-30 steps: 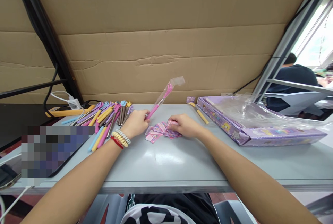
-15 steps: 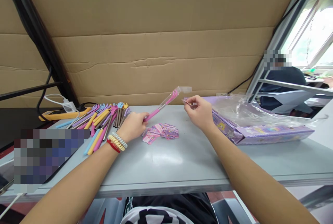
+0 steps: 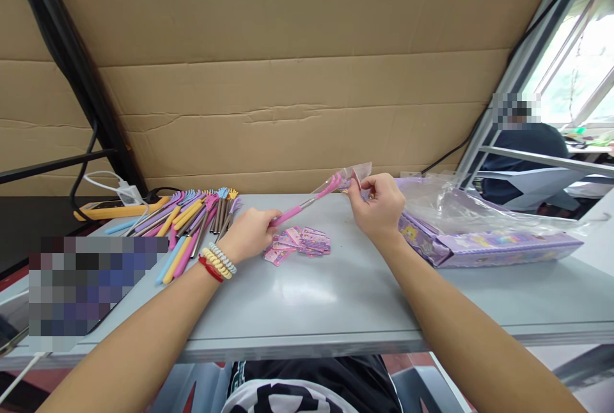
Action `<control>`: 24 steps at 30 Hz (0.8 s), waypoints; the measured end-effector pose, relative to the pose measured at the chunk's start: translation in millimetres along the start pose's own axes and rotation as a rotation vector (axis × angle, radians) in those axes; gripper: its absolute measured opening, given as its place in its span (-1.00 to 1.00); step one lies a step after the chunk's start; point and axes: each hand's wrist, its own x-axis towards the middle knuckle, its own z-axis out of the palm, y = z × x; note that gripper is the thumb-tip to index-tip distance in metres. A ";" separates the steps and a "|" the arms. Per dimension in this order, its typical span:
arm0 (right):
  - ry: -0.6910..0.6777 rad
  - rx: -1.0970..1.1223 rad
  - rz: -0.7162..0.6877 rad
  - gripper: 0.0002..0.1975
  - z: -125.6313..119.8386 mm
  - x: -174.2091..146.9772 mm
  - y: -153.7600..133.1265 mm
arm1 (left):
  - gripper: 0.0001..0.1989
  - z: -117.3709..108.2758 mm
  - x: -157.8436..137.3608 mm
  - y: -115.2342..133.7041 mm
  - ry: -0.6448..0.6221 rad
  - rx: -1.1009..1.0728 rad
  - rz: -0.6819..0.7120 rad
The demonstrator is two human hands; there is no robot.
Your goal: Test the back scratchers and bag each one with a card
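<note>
My left hand [image 3: 252, 231] is closed around the handle of a pink telescopic back scratcher [image 3: 292, 211], tilted up to the right. Its claw end is inside a clear plastic bag [image 3: 362, 171]. At the bag's far end, my right hand [image 3: 378, 205] pinches a small card [image 3: 355, 179], partly hidden by the fingers. Below and between the hands lies a loose pile of small pink printed cards [image 3: 314, 241]. To the left, several back scratchers [image 3: 192, 211] in pink, blue, yellow and purple are heaped on the grey table [image 3: 297, 311].
A purple printed box [image 3: 508, 248] with clear plastic wrapping [image 3: 460, 202] on it stands at the right. Behind the table rises a cardboard panel [image 3: 297, 87]. A white charger with a cable [image 3: 128, 193] sits at back left. Another person [image 3: 532, 151] sits beyond the metal frame.
My right hand has moved slightly right, and the card is now at the bag's end. The bagged scratcher has shifted a little to the right, with its claw end nearer my right hand.
</note>
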 end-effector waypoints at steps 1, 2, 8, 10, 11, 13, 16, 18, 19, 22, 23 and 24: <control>0.017 -0.011 -0.011 -0.79 0.1 0.5 1.3 | -0.73 0.0 -0.2 0.0 0.002 0.000 0.003; 0.037 -0.021 -0.024 -0.79 0.3 1.2 2.7 | -0.74 0.0 -0.4 -0.1 0.003 0.001 0.008; 0.179 0.000 -0.110 -0.79 0.3 6.1 10.9 | -0.74 -1.0 -0.8 -1.4 -0.001 0.044 0.023; 0.176 0.041 -0.090 -0.82 0.1 6.6 12.3 | -0.73 -1.0 -0.6 -2.4 0.001 0.072 0.019; 0.161 0.067 -0.066 -0.84 0.1 6.5 12.8 | -0.72 -0.9 -0.4 -3.2 0.004 0.085 0.016; 0.118 0.122 0.004 -0.87 -0.1 6.1 13.4 | -0.69 -0.5 -0.2 -5.1 0.012 0.098 0.004; 0.067 0.164 0.118 -0.88 -0.9 6.2 14.4 | -0.66 -0.5 0.1 -8.7 0.028 0.078 -0.019; 0.064 0.159 0.169 -0.88 -1.6 7.1 15.8 | -0.65 -0.9 0.2 -11.0 0.033 0.051 -0.033; 0.065 0.153 0.186 -0.88 -1.9 7.7 16.8 | -0.66 -1.2 0.3 -12.0 0.032 0.033 -0.037; 0.063 0.140 0.221 -0.88 -2.9 9.8 20.5 | -0.67 -1.9 1.3 -13.7 0.027 -0.057 -0.041; 0.058 0.137 0.229 -0.88 -3.1 10.4 21.6 | -0.67 -2.0 1.8 -13.8 0.026 -0.098 -0.048; 0.053 0.135 0.235 -0.88 -3.4 11.0 22.6 | -0.68 -2.2 2.5 -13.6 0.026 -0.140 -0.062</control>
